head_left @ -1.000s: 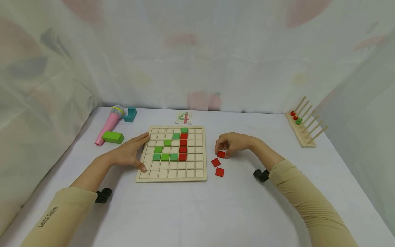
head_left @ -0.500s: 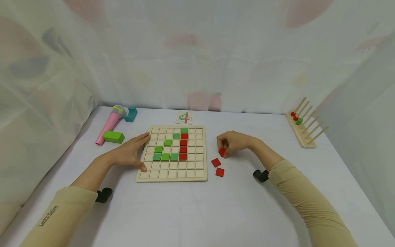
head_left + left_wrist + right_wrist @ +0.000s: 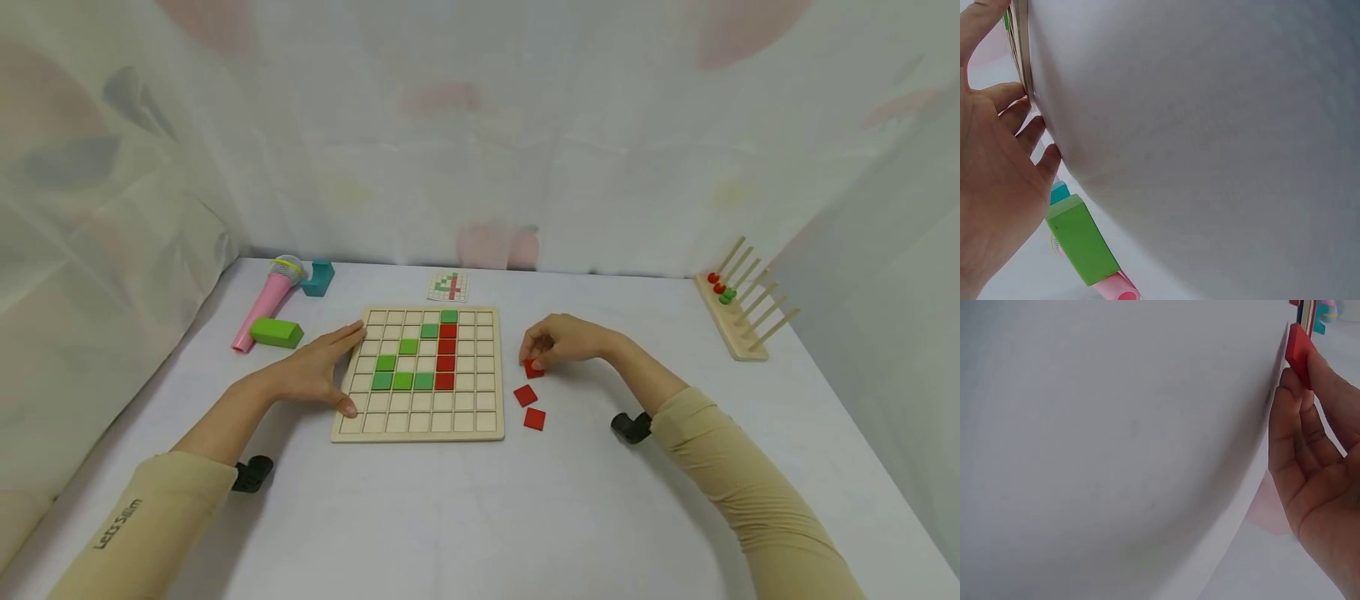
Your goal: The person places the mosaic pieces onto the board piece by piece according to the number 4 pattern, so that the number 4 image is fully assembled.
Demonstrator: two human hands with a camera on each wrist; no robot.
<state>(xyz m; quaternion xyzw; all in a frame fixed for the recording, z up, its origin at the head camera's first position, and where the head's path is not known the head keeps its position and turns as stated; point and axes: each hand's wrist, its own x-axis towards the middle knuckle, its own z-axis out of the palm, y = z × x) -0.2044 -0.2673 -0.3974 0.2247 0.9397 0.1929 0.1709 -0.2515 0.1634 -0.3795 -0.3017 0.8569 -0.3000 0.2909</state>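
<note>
Two red tiles [image 3: 529,407] lie loose on the white table [image 3: 465,508], just right of the wooden grid board [image 3: 420,421]. Just beyond them the right hand [image 3: 561,342] pinches a third red tile [image 3: 531,368] between curled fingertips [image 3: 1291,394], holding it just above the table beside the board. The left hand [image 3: 318,371] lies flat with straight, spread fingers [image 3: 1035,134] against the board's left edge. Green and red tiles fill part of the grid. Farther off sit a green block [image 3: 276,332], a pink microphone [image 3: 268,300], a pattern card [image 3: 447,286] and a peg rack [image 3: 738,304].
</note>
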